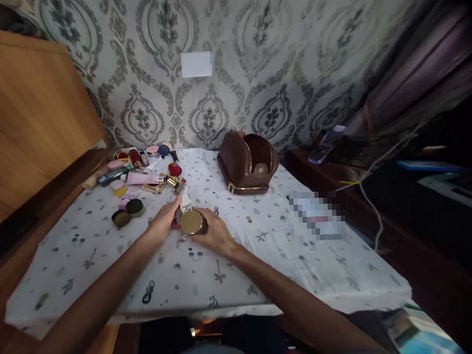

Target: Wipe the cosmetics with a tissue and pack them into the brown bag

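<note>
My right hand (215,232) is closed round a dark round container with a gold top (191,222), held just above the cloth. Beside it on the left, my left hand (165,221) has its fingers curled inward, facing the container. What those fingers hold is mostly hidden. A small white crumpled piece (186,201) shows at the left fingertips, too unclear to name. Just beyond lies a lipstick-like tube (180,187). An opened round compact, with a dark green half (135,207) and a brownish half (121,218), lies to the left of my left hand.
Several cosmetics, among them a pink tube (143,178), a green tube (114,174) and a red compact (175,169), crowd the table's back left. A brown bag (243,164) stands open at the back. A blurred flat item (318,215) lies right. The patterned wall (225,100) bounds the table.
</note>
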The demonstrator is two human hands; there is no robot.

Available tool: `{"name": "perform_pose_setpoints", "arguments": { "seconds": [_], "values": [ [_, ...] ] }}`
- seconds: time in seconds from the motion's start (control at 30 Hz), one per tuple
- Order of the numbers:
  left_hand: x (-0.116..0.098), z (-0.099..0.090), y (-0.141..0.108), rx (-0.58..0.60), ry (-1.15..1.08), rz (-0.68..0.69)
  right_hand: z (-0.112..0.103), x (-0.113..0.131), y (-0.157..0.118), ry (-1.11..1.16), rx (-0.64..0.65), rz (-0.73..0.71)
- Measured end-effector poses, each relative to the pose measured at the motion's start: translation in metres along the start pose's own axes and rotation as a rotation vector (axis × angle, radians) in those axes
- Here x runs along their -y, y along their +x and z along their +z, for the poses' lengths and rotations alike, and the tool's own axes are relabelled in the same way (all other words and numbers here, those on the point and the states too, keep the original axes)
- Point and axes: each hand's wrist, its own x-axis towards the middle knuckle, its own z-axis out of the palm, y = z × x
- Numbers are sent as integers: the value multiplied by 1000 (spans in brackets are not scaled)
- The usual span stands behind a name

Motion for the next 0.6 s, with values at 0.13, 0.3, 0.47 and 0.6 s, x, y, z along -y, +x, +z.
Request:
{"name": "perform_pose_setpoints", "arguments": {
  "seconds": [0.13, 0.3, 0.47, 0.6],
  "values": [
    [-6, -7, 10, 12, 121, 86, 0, 3, 3, -22, 44, -6],
    [-13, -15, 20, -15, 132, 167, -8, 2, 9, 157, 51, 153],
    [-8, -18, 23, 22, 367, 497, -18, 2, 15, 168, 111, 169],
    [2, -17, 17, 99, 467, 529, -16, -1, 12, 81, 106, 98]
  ]
}}
